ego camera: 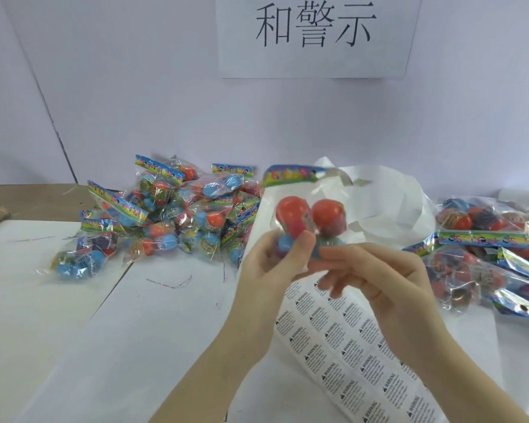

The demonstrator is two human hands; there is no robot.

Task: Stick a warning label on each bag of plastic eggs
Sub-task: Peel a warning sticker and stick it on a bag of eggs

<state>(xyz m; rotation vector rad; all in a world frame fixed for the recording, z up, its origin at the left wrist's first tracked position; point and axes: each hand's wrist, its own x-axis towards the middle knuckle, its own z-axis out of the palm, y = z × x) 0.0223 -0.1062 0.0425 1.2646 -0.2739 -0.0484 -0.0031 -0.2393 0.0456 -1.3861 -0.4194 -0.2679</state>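
My left hand [272,264] grips a clear bag of plastic eggs [306,215] and holds it up above the table, its colourful header card on top and red and blue eggs inside. My right hand [376,276] is just right of the bag's lower end, fingers loosely bent and blurred near the bag; I cannot tell whether a label is on the fingertips. Below both hands a sheet of warning labels [345,340] lies on the table, with several rows of small printed stickers.
A pile of egg bags [165,215] lies at the back left. Another heap of egg bags [495,254] lies on the right. Crumpled white backing paper [388,196] sits behind the held bag. A paper sign [315,35] hangs on the wall.
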